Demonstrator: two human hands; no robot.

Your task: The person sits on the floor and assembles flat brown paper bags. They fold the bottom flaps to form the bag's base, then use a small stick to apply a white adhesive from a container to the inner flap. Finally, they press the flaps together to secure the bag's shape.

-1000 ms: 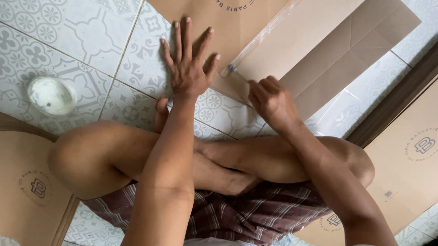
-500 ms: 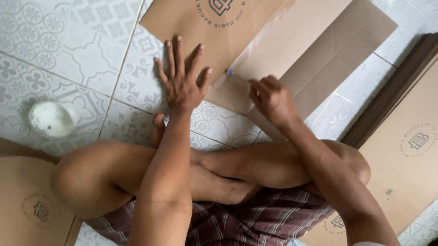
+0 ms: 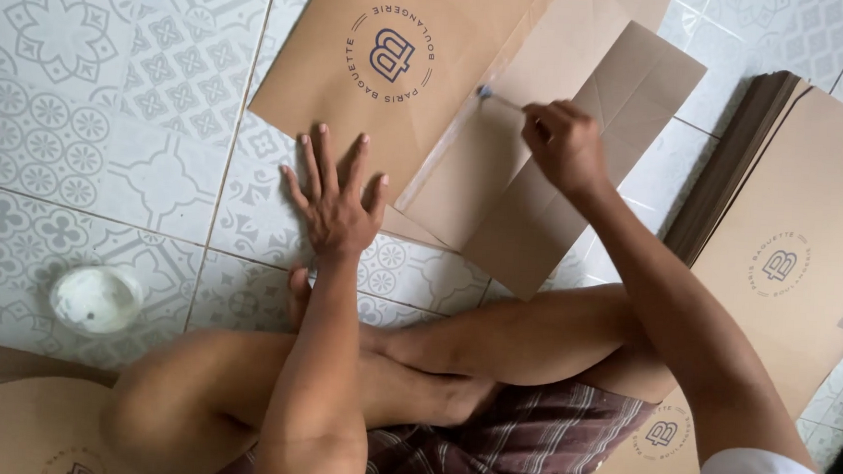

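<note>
- Brown paper sheet [image 3: 540, 176]: flat, partly folded bag blank with a round dark printed emblem; lies on the tiled floor [image 3: 110, 134] ahead of both hands, one flap folded over along a slanted seam.
- Brush [image 3: 496, 99]: thin stick with a small dark tip, its tip resting on the sheet's seam just left of the right hand.
- Right hand [image 3: 566, 144]: fingers curled closed around the brush handle, poised over the folded flap of the sheet.
- Left hand [image 3: 339, 204]: spread wide open, palm down, holding nothing; fingertips touch or nearly touch the sheet's near edge, the palm lying on the floor tiles.
- Small white bowl [image 3: 97, 299]: round, shallow, pale contents; on the floor well to the left of the left hand, apart from the sheet.
- Stack of brown sheets [image 3: 786, 256]: same printed emblem on top; on the floor right of the right hand, edges fanned dark along its left side.
- Further brown sheets [image 3: 17, 427]: lower left, beside the person's knee.
- Crossed bare legs [image 3: 493, 347]: below both forearms, with checked shorts [image 3: 526, 444] beneath.
</note>
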